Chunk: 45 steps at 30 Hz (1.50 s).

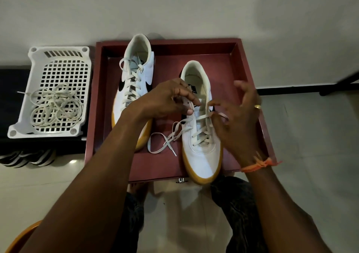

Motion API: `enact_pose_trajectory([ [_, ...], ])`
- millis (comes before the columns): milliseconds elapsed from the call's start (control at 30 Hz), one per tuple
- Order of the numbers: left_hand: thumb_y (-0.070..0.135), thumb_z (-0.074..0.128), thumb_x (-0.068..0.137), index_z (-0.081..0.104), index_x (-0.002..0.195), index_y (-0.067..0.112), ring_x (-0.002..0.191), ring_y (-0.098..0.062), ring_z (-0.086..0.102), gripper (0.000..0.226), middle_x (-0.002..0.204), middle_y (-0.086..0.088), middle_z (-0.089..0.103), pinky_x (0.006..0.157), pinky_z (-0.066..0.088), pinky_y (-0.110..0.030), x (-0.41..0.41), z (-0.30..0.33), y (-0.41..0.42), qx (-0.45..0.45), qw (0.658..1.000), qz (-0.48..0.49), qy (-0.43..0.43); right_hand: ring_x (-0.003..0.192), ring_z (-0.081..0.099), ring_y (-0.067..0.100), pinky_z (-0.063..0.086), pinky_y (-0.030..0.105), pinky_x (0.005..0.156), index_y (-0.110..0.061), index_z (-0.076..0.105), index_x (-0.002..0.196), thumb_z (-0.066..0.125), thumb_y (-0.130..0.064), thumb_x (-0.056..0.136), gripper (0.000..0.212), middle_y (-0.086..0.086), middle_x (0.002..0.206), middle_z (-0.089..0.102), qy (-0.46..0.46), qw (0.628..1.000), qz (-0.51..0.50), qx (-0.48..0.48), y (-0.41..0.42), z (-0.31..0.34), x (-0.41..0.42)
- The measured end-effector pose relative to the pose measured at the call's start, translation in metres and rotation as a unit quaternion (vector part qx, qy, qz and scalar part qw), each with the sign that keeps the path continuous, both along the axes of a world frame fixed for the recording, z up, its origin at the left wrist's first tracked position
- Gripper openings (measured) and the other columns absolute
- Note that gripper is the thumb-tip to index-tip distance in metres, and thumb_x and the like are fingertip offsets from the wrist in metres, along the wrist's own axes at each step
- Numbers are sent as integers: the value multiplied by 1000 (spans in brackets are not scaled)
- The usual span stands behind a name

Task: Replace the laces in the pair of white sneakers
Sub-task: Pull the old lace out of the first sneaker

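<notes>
Left hand (171,99) grips sneaker (201,136) eyestay; right hand (239,114) pinches lace (202,116).

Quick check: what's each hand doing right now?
Left hand: grip on the eyelet edge of the right sneaker.
Right hand: pinches the lace on that sneaker.

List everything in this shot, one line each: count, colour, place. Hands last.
sneakers: two, white with tan soles, in the tray; far-left one fully laced, near-right one partly laced.
lace: one, off-white, threaded in the right sneaker, loose end on the tray.
tray: one, maroon, centre.
basket: one, white, left of the tray.
loose laces: tangled heap, off-white, in the basket.
left hand: grips the right sneaker's eyelet edge.
right hand: fingers pinch the lace.
</notes>
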<state>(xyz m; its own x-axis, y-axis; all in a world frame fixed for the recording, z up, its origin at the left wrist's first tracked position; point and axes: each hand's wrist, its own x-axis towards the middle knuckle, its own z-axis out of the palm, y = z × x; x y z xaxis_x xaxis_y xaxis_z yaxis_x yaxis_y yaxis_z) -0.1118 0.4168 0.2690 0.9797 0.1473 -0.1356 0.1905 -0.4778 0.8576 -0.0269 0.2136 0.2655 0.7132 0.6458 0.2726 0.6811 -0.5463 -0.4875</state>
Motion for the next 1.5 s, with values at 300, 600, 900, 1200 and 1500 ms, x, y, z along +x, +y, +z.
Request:
enact_pose_trajectory([
  [300, 10, 82, 76, 79, 94, 21, 88, 2, 56, 21, 98, 9, 58, 77, 46, -12, 0, 3, -5, 20, 1000, 6, -11, 123, 41, 17, 44, 33, 94, -26, 75, 81, 82, -24, 76, 9, 1, 131, 46, 106, 994, 9, 33, 2, 0, 2],
  [600, 7, 81, 76, 77, 88, 24, 85, -6, 65, 21, 94, 5, 73, 73, 50, -18, 1, 2, -2, -11, 1000, -6, -15, 134, 37, 24, 45, 43, 102, -21, 77, 99, 79, -20, 76, 23, 9, 143, 39, 86, 993, -49, 68, -12, 4, 21],
  [900, 6, 81, 77, 78, 91, 16, 84, 0, 63, 18, 93, 8, 68, 71, 46, -10, 1, 2, -2, 2, 1000, -6, -14, 116, 50, 30, 48, 45, 87, -17, 78, 80, 83, -15, 72, 9, 9, 123, 55, 25, 997, 72, -22, 7, -4, -9],
  [1200, 3, 81, 76, 77, 91, 16, 82, -2, 64, 20, 92, 6, 68, 74, 50, -16, -1, 5, 1, -5, 1000, -10, -7, 72, 69, 23, 57, 49, 74, -16, 78, 83, 71, -29, 81, 15, 4, 77, 73, 162, 972, -156, 71, -36, -9, 56],
  [1500, 21, 73, 79, 80, 97, 27, 85, -7, 59, 20, 92, 12, 57, 72, 47, -20, 6, 26, -33, 143, 989, -35, -3, 109, 52, 13, 32, 2, 84, -18, 66, 124, 70, -14, 87, 38, 6, 121, 54, 110, 991, -58, 39, -11, -5, 30],
])
